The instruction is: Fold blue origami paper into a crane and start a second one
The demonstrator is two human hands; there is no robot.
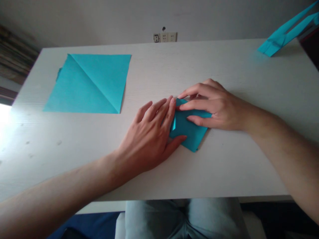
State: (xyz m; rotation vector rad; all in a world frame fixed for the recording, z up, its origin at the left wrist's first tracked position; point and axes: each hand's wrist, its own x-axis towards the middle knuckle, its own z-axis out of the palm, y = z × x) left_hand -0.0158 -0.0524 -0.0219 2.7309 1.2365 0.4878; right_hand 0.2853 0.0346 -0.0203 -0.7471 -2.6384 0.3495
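Note:
A small folded sheet of turquoise paper (193, 134) lies on the white table, its lower corner pointing toward me. Along its left edge rests my left hand (156, 134), fingers stretched out flat and thumb lying on the paper. My right hand (211, 104) comes over the paper from the right, its fingers spread and their tips touching the upper part and middle. A narrow raised flap shows beside the left fingers. Parts of the paper's top and left side are hidden under the hands.
A larger turquoise sheet (92, 84) with a diagonal crease lies at the back left. At the back right stands a folded turquoise paper shape (276, 41) with long points. The white table (236, 166) meets a wall with sockets (164, 37).

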